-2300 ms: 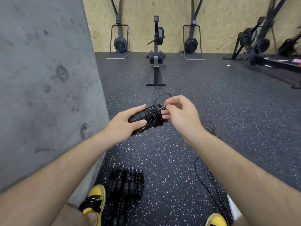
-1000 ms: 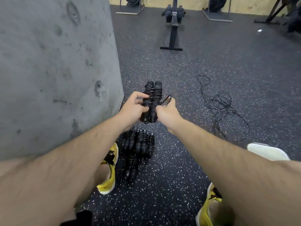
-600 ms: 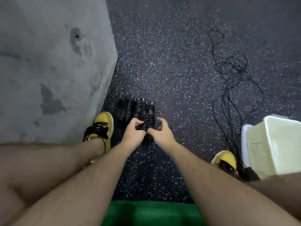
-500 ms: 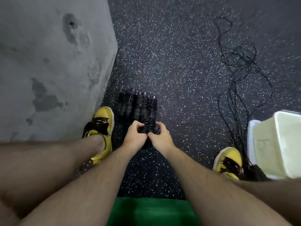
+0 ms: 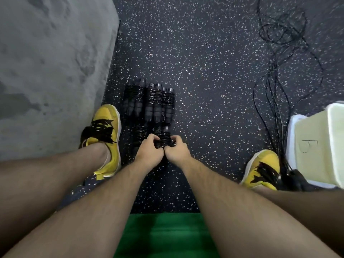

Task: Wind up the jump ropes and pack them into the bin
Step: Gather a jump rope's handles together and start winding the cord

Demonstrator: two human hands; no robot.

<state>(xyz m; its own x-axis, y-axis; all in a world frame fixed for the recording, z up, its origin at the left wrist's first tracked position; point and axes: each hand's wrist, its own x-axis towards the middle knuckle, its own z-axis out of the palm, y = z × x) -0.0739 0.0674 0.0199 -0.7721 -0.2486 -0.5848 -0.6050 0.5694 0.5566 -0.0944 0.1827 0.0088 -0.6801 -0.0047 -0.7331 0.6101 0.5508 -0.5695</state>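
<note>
Wound rope bundle (image 5: 163, 139) lowered to the floor beside finished bundles (image 5: 149, 101), both hands (image 5: 163, 153) gripping it

My forearms are bare, no sleeves or watch on either. On my feet are yellow sneakers with black laces, the left shoe (image 5: 106, 135) and the right shoe (image 5: 263, 169). My legs are bare down to the ankles.

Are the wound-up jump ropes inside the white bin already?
No, the wound ropes lie in a row on the speckled floor, well apart from the white bin at the right.
</note>
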